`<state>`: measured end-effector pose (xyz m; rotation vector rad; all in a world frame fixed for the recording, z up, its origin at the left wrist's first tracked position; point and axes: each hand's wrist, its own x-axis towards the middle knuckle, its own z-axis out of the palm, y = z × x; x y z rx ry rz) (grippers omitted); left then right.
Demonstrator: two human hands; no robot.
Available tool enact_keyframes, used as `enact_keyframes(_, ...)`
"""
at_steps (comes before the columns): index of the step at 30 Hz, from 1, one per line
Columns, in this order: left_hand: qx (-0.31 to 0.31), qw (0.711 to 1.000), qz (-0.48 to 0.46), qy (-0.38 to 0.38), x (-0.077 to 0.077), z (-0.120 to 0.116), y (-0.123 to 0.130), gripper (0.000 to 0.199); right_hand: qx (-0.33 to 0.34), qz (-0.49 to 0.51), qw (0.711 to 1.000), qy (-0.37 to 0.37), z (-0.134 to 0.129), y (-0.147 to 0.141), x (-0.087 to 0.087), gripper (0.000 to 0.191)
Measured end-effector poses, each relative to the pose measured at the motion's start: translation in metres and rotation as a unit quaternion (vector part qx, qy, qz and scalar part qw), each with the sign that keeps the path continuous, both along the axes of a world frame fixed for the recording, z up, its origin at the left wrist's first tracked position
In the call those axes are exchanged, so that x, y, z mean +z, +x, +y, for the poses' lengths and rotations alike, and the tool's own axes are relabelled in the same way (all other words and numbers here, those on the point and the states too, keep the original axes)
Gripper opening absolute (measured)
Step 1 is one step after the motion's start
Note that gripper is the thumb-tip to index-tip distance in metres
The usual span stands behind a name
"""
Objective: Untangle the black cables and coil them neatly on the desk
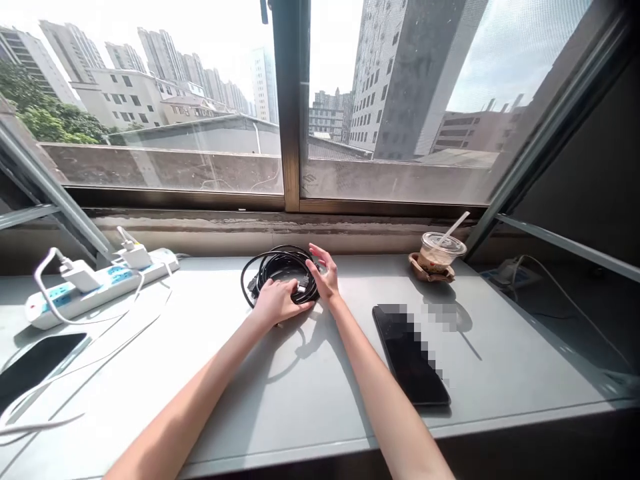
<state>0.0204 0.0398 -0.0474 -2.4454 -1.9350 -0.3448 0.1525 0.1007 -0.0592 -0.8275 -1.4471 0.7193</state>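
Observation:
A black cable (249, 261) lies wound in a loose coil on the light table, close to the window wall. A connector with a pale metal end (302, 287) shows inside the coil, and a dark plug sits at its left side. My left hand (280, 301) is closed on the near side of the coil, its thumb pointing right along the front; some of its fingers are hidden. At the coil's right edge my right hand (326, 277) stands with its fingers apart, its palm side turned to the loops and touching or very near them.
A white power strip (167, 261) with chargers and white cables stands at the left, by a phone (43, 363). On the right lie a black tablet or large phone (405, 353) and a lidded drink cup (436, 257) with a straw. Metal frame bars (575, 247) flank the table.

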Motion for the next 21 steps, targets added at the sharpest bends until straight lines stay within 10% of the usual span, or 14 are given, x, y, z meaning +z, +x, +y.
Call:
enact_keyframes(14, -0.061, 0.997, -0.022, -0.052, 0.018, -0.017, -0.015, 0.040, 0.001, -0.181, 0.971, 0.158, -0.055, -0.007, 0.047, 0.033)
enact_keyframes(21, -0.061, 0.998, 0.013, -0.027, 0.025, -0.023, -0.014, 0.054, -0.101, -0.173, 0.979, 0.047, -0.045, -0.008, 0.034, 0.053)
